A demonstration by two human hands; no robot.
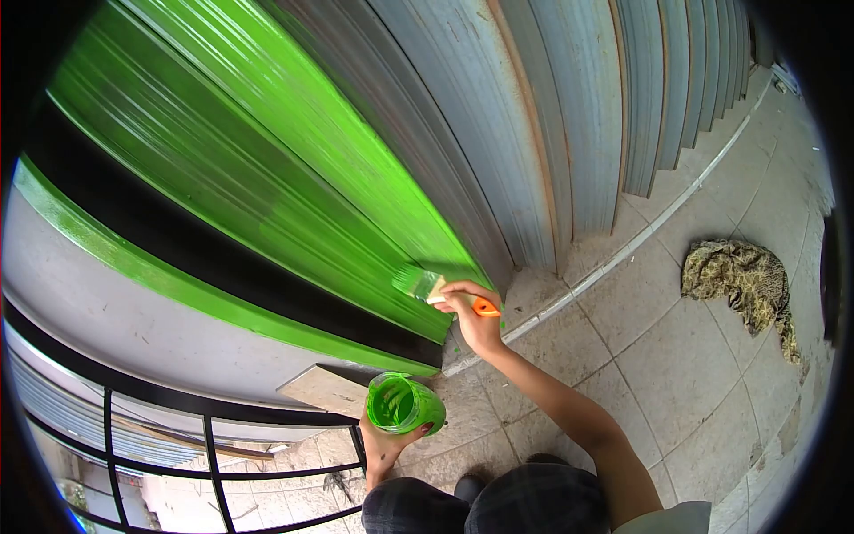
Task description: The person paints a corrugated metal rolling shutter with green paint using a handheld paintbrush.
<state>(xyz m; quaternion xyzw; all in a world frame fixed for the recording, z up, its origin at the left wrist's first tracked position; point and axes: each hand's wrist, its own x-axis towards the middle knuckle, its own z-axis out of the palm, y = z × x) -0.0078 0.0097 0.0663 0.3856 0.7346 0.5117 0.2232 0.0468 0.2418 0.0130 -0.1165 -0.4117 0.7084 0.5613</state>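
My right hand [471,318] grips a paintbrush [434,286] by its white and orange handle. Green-wet bristles press against the lower part of a folding metal shutter panel [347,169] coated in bright green. In my left hand [384,445] is a clear plastic jar [434,411] of green paint, held upright with its mouth open toward me. Green smears cover the jar's inner wall and rim. The fingers of my left hand wrap round the jar and are partly hidden behind it.
Bare grey shutter folds [525,116] with rusty edges run off to the right. A floor track [614,254] crosses the tiles [685,383]. A crumpled patterned cloth [734,280] lies at right. Near the jar are a board [325,389] and a black-framed grille [213,445].
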